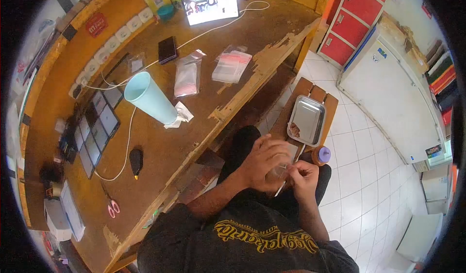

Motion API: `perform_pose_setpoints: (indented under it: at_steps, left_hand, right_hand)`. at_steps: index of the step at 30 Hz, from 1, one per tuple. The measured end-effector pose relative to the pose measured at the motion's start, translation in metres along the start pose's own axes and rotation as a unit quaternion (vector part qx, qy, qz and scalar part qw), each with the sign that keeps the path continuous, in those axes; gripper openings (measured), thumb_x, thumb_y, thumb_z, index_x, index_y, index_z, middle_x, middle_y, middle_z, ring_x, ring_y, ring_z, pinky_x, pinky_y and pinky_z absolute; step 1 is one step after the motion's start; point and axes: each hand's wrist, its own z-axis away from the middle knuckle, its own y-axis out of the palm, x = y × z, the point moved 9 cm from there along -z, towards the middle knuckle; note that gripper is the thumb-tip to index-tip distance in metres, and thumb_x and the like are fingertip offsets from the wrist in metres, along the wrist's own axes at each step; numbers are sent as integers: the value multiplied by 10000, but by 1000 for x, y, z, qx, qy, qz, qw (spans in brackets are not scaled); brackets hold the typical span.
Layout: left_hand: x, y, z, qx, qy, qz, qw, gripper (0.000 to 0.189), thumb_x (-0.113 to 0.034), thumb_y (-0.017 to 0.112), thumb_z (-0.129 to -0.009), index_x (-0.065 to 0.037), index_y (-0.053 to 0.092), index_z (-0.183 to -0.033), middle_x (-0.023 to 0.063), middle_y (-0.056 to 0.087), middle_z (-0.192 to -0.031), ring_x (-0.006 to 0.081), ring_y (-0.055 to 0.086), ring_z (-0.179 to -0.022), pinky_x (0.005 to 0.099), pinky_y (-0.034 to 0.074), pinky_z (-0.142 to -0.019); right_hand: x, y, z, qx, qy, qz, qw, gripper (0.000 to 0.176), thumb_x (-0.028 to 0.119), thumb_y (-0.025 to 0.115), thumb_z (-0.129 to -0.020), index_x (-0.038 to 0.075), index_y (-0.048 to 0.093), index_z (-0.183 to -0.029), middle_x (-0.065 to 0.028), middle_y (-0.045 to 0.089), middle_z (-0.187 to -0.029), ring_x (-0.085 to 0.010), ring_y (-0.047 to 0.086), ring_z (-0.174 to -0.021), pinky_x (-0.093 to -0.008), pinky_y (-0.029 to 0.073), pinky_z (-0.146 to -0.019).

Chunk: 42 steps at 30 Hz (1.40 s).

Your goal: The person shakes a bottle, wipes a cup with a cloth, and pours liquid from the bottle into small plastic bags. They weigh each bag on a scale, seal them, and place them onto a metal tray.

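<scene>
My left hand (266, 162) is over my lap, its fingers loosely stretched out and slightly blurred. Close by on the right, my right hand (305, 175) is closed in a pinch; what its fingertips hold is too small to name. Something clear like thin plastic (277, 172) lies between and under the hands, partly covered by the left palm. Just beyond the hands, a metal tray (321, 122) rests on a wooden slatted bench (310, 88), with a small brown piece (294, 130) in its near corner. A jar with a purple lid (321, 154) stands beside my right hand.
On the wooden desk (160, 156) to the left are a light blue cup (150, 98), clear plastic bags (232, 66), a dark phone (167, 49), a lit tablet (211, 7), a white cable (130, 142) and pink-handled scissors (113, 208). Red lockers (348, 25) stand behind the bench.
</scene>
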Motion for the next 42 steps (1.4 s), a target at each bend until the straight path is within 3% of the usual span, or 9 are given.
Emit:
perform_pose_setpoints:
  at_steps: [5, 8, 13, 21, 25, 28, 31, 37, 42]
  left_hand:
    - [36, 30, 22, 14, -119, 138, 983, 497, -209, 790, -711, -52, 588, -1137, 143, 595, -1035, 366, 615, -971, 422, 501, -846]
    - [34, 33, 17, 35, -101, 118, 987, 508, -263, 785, -761, -52, 573, -1173, 145, 609, -1007, 346, 628, -891, 393, 514, -776]
    - [62, 51, 40, 69, -185, 288, 937, 558, -344, 773, -840, -1, 560, -1225, 86, 611, -970, 229, 633, -939, 363, 507, -830]
    - [94, 79, 71, -38, -334, 730, 595, 296, -302, 611, -997, -33, 660, -884, 16, 636, -861, 62, 528, -740, 249, 417, -644]
    - [77, 85, 80, 147, -344, 589, 716, 280, -308, 627, -986, -39, 648, -911, -6, 579, -793, 76, 523, -731, 252, 419, -632]
    - [84, 82, 79, 111, -378, 542, 742, 280, -327, 647, -971, -47, 637, -978, 0, 595, -827, 84, 528, -731, 247, 423, -635]
    - [71, 2, 37, -102, -217, 75, 968, 421, -320, 817, -774, -74, 651, -1073, 57, 663, -998, 154, 594, -837, 295, 463, -763]
    - [65, 58, 39, 65, -230, 168, 956, 483, -217, 819, -765, -80, 617, -1182, 38, 642, -1071, 142, 616, -1013, 297, 487, -827]
    - [98, 94, 81, 7, -338, 480, 810, 439, -252, 755, -860, -95, 568, -1226, 4, 598, -1054, 100, 576, -925, 245, 470, -755]
  right_hand:
    - [18, 5, 0, -15, -38, 14, 999, 105, 19, 781, -768, 4, 678, -780, -34, 636, -717, -93, 572, -622, -231, 443, -564]
    - [97, 39, 16, 36, -377, 383, 843, 126, 19, 803, -759, 17, 699, -830, -81, 665, -878, -143, 612, -689, -249, 473, -574]
    - [74, 21, 11, 31, -288, 227, 930, 118, -32, 767, -777, 9, 735, -883, -105, 569, -1015, -215, 662, -778, -297, 551, -652]
    - [83, 3, 11, 18, -292, 248, 923, 75, 3, 760, -787, -26, 728, -848, -141, 678, -867, -226, 692, -726, -302, 545, -638]
    - [99, -1, 9, -14, -323, 237, 916, 69, 25, 752, -793, -25, 724, -830, -143, 709, -768, -242, 687, -689, -294, 525, -613]
    - [99, -6, 8, -47, -295, 269, 916, 55, 17, 747, -798, -25, 720, -822, -145, 720, -812, -239, 690, -691, -298, 533, -620]
    - [92, -2, 3, -27, -271, 307, 912, 52, 21, 740, -811, -23, 726, -834, -137, 726, -821, -246, 696, -699, -307, 543, -638]
    - [60, 11, 6, 33, -225, 294, 928, 115, 39, 750, -797, -16, 722, -894, -140, 727, -893, -257, 702, -757, -310, 553, -666]
    - [16, -100, 33, -295, -354, 394, 795, 568, 164, 844, -710, -7, 603, -1196, -210, 615, -1193, -355, 573, -1162, -445, 458, -980]
